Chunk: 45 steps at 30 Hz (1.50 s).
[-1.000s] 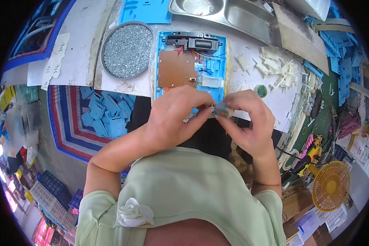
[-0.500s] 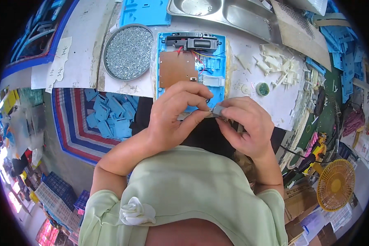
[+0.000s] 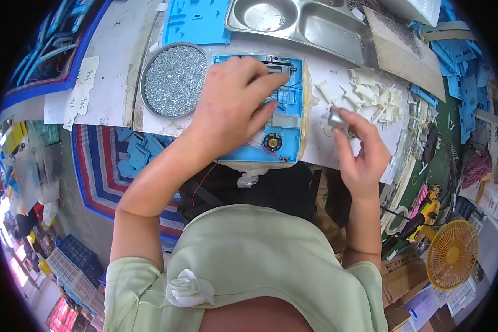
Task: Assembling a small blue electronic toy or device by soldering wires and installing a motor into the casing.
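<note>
A blue plastic housing point(image 3: 285, 130) lies on the white bench top, with a round brass part and thin red wires in its lower half. My left hand point(image 3: 235, 108) rests flat over the housing, its fingertips pressing on the inner parts. My right hand point(image 3: 359, 152) is raised to the right of the housing, fingers pinched on a small grey metal part point(image 3: 336, 119). A pile of small white plastic pieces point(image 3: 371, 97) lies just beyond my right hand.
A round tin full of small screws point(image 3: 174, 80) sits left of the housing. A steel compartment tray point(image 3: 299, 22) stands at the far edge. Blue plastic parts point(image 3: 135, 155) fill a striped bag below the bench. A yellow fan point(image 3: 451, 254) stands at lower right.
My hands were together at the bench's near edge, working on a small part. My left hand has moved up onto the blue housing, and my right hand has drawn away rightward with the metal part.
</note>
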Available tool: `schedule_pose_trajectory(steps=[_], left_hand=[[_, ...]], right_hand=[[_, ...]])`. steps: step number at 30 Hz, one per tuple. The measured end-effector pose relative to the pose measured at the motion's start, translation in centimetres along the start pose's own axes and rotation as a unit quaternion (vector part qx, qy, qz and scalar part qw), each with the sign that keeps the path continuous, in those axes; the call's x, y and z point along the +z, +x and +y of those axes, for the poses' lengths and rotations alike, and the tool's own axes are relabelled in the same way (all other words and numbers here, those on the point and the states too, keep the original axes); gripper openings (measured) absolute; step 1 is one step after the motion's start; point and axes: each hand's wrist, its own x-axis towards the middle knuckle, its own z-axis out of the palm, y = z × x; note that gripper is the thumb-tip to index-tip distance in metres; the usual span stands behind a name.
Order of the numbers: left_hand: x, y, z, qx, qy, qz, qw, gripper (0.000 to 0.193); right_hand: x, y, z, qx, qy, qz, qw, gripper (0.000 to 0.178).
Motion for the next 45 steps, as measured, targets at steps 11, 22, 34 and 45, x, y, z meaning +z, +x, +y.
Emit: schedule_pose_trajectory(steps=[11, 22, 34, 45], left_hand=[[-0.5, -2.1, -1.8, 0.038, 0.003, 0.031, 0.999, 0.021], [-0.3, 1.5, -2.2, 0.175, 0.017, -0.167, 0.97, 0.032], [-3.3, -3.2, -4.1, 0.089, -0.103, -0.088, 0.987, 0.028], [-2.1, -3.5, -3.3, 0.197, -0.099, -0.066, 0.973, 0.036]], right_hand=[[2.3, 3.3, 2.1, 0.044, 0.052, -0.043, 0.997, 0.027], [1.1, 3.0, 2.5, 0.07, 0.061, -0.013, 0.996, 0.029], [3.7, 4.7, 0.8, -0.019, -0.004, -0.092, 0.996, 0.027], [3.1, 6.6, -0.4, -0.006, -0.092, -0.191, 0.977, 0.023]])
